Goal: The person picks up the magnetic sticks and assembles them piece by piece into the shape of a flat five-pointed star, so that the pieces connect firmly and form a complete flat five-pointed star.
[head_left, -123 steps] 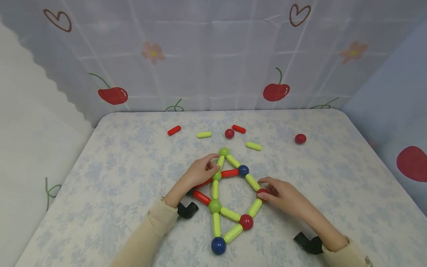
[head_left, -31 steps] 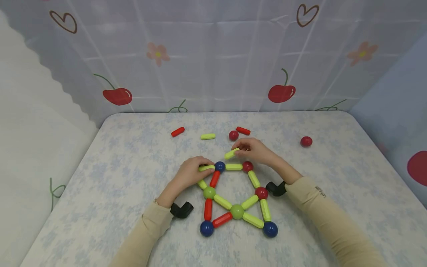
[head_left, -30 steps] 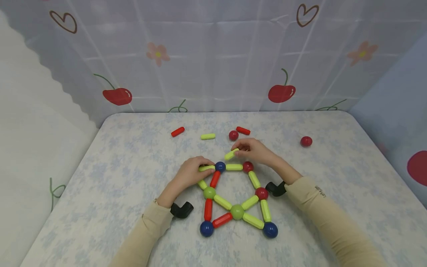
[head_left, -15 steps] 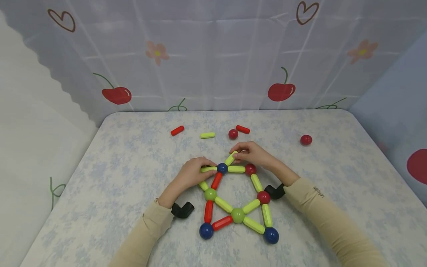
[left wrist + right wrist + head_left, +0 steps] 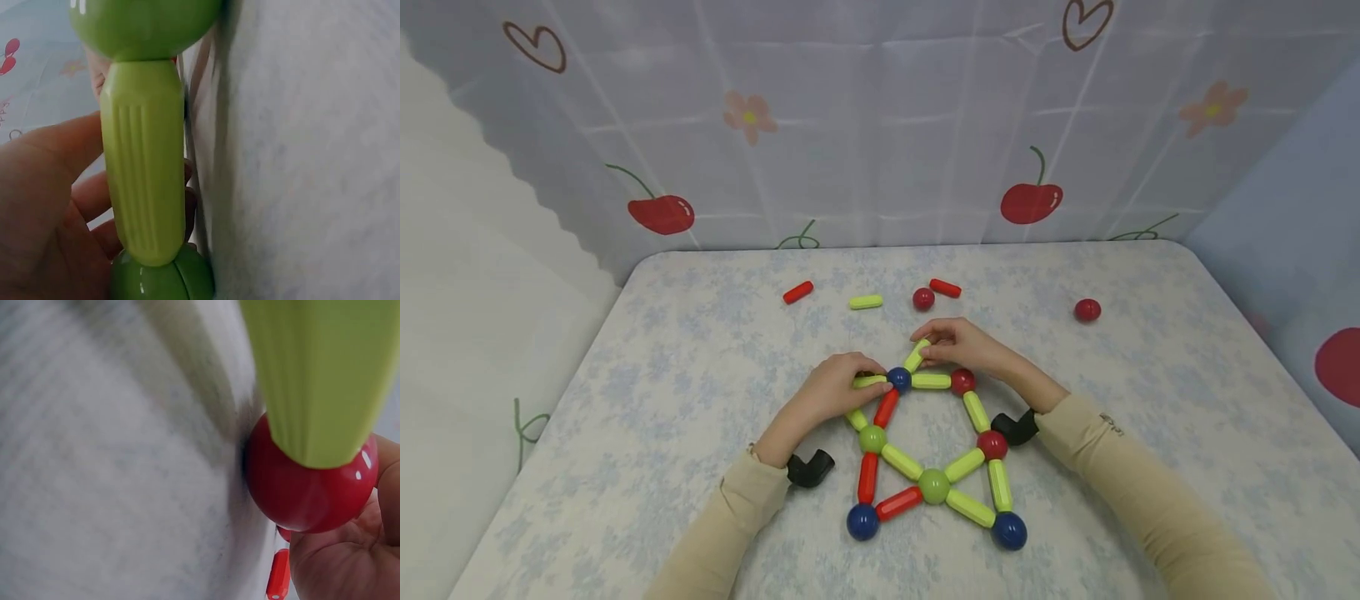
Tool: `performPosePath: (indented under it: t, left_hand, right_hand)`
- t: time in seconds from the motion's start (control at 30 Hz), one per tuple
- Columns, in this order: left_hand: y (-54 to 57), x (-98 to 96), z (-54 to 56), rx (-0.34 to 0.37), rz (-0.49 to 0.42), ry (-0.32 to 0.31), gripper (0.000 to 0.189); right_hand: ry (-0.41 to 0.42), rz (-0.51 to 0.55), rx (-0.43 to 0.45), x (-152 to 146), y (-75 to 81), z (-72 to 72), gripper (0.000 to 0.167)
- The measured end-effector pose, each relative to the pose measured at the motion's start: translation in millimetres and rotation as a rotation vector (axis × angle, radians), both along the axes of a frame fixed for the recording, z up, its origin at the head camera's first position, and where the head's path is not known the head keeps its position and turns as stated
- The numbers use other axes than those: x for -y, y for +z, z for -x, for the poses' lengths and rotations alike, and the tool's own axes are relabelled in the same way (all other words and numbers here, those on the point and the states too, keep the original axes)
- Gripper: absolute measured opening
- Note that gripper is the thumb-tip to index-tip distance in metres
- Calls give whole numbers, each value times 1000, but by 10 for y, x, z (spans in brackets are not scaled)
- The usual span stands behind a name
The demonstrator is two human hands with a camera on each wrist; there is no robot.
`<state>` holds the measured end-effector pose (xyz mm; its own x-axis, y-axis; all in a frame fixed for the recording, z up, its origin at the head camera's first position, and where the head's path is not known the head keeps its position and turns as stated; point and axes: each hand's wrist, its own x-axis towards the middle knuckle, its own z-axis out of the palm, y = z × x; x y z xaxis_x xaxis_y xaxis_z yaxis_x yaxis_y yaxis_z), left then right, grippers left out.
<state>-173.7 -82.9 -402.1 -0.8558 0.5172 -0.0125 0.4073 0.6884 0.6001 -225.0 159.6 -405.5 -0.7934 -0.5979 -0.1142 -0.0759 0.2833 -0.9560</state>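
Observation:
A flat frame of magnetic rods and balls lies on the table, with a five-sided ring in the middle. My left hand (image 5: 842,385) pinches a yellow-green rod (image 5: 869,381) at its upper left, thumb tip by the blue ball (image 5: 899,379). Another yellow-green rod (image 5: 917,356) slants up from that ball, pinched by my right hand (image 5: 958,343) at its upper end. Beside the right hand sits a red ball (image 5: 963,382). In the left wrist view, a yellow-green rod (image 5: 144,169) joins two green balls in front of the left hand; my head view hides one of them.
Toward the back lie two loose red rods (image 5: 798,292), a yellow-green rod (image 5: 866,302) and two red balls (image 5: 923,299), one of them far to the right. Black wrist mounts (image 5: 811,468) stick out near both cuffs. A printed curtain (image 5: 865,125) hangs behind the table.
The frame has been turned since the oldest view. My right hand has picked up a loose yellow-green rod and brought it down against the blue ball. The left hand has stayed nearly still lately.

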Motion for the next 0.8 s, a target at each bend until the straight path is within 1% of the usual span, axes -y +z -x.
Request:
performPosePath:
  t: [0.17, 0.3, 0.37, 0.4, 0.43, 0.5, 0.57, 0.6, 0.67, 0.7, 0.73, 0.8]
  left_hand:
    - [54, -108, 39, 10, 2, -19, 31]
    - [85, -174, 50, 30, -7, -28, 31]
    - [86, -189, 47, 41, -9, -22, 29]
    - [85, -194, 45, 46, -8, -19, 29]
    - [87, -198, 39, 47, -5, -14, 29]
    - [87, -206, 32, 50, -5, -8, 29]
    - [87, -212, 24, 51, -7, -5, 30]
    - [87, -213, 20, 51, -6, -4, 30]
    - [89, -210, 10, 52, -8, -2, 29]
    - [93, -206, 5, 53, -8, 2, 29]
    - [96, -201, 1, 54, -7, 6, 29]
    - [103, -192, -3, 58, -5, 11, 28]
  right_hand:
    - [5, 22, 10, -16, -7, -1, 27]
    - [17, 29, 15, -2, 4, -10, 25]
    - [24, 20, -5, -3, 14, 5, 25]
    - [16, 7, -28, -14, 30, 18, 24]
    - [-5, -10, -63, -28, 47, 38, 24]
    - [-93, -69, -156, -72, 91, 97, 23]
    - [-233, -147, -257, -128, 125, 193, 22]
    - [-316, -191, -289, -153, 140, 247, 22]
    - [-446, -262, -308, -185, 146, 362, 24]
    - [-480, -299, -305, -194, 137, 423, 26]
    - [-498, -333, -296, -197, 120, 482, 28]
    - [-491, -404, -268, -196, 74, 583, 33]
